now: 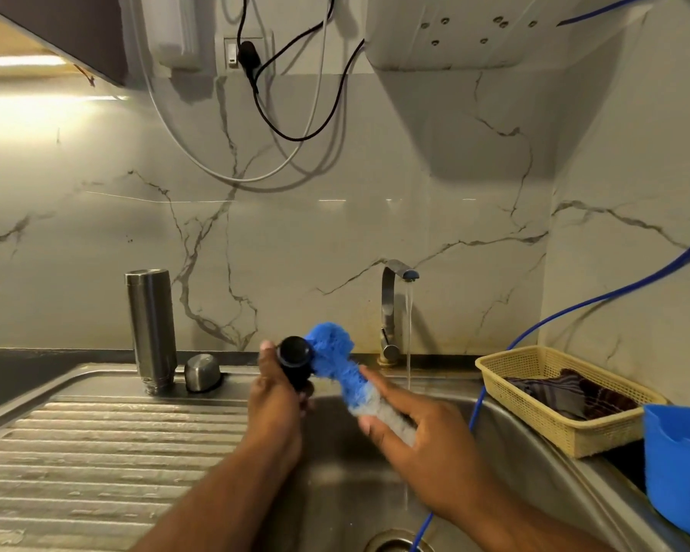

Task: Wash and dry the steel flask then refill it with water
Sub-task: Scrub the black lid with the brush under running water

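Observation:
The steel flask (pixel 151 328) stands upside down on the draining board (pixel 96 452), mouth down, at the back. Beside it on the right lies its steel cap (pixel 202 372). My left hand (pixel 277 396) grips a black stopper (pixel 295 358) over the sink. A blue and grey sponge brush (pixel 341 368) is held in my right hand (pixel 419 436), its blue head pressed against the stopper. The tap (pixel 393 308) behind runs a thin stream of water.
A cream plastic basket (pixel 534 416) with dark cloths sits on the sink's right rim. A blue plastic tub (pixel 680 468) stands at the right edge. A blue hose (pixel 475 416) runs down into the sink basin (pixel 335 492). Cables hang on the marble wall.

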A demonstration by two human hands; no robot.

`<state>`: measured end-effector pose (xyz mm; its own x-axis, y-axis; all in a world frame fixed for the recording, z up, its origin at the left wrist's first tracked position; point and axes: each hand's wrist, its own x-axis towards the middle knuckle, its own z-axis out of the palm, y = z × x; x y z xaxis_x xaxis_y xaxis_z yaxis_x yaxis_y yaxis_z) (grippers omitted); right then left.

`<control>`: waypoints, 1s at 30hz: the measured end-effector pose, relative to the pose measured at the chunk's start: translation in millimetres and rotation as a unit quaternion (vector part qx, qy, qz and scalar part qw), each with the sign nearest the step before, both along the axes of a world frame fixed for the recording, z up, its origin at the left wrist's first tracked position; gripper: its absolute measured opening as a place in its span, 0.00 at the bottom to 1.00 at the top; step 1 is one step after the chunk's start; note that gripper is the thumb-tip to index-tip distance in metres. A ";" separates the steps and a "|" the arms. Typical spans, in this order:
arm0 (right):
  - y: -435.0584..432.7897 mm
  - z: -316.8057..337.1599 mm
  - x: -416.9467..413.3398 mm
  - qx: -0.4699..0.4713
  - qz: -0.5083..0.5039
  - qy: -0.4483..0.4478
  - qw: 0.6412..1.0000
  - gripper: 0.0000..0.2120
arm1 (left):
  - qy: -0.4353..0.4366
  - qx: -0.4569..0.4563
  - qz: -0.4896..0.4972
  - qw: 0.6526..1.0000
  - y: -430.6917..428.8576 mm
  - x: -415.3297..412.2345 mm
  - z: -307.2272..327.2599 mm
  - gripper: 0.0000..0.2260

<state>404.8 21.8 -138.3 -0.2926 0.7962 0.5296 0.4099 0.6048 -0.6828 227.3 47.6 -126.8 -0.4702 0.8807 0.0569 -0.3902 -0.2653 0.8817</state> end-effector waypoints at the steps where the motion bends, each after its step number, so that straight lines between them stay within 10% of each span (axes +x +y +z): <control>1: -0.4 -1.9 -3.4 -0.012 0.009 -0.001 1.000 0.27 | 0.005 0.001 0.022 1.000 1.9 -6.4 -1.7 0.23; 6: 13.3 3.6 -1.9 -0.034 -0.042 0.039 0.998 0.25 | 0.123 0.042 -0.084 0.988 2.3 23.0 -18.7 0.24; 14: 19.9 3.8 -1.3 -0.203 -0.022 0.156 0.967 0.20 | -0.015 0.093 -0.236 0.967 7.3 14.8 -21.9 0.28; 23: 6.1 18.5 -2.5 -0.303 0.022 0.251 0.919 0.09 | 0.205 0.121 -0.096 0.966 8.7 11.2 -24.4 0.22; 30: -2.4 25.7 -3.1 -0.453 0.113 0.368 0.804 0.08 | 0.405 0.130 0.007 0.905 8.9 -1.4 -23.8 0.23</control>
<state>401.6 19.4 -112.6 -0.3564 0.9233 -0.1431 -0.3570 -0.2761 -0.8924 225.8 56.5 -150.6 -0.1934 0.7827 0.5916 0.3606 -0.5040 0.7848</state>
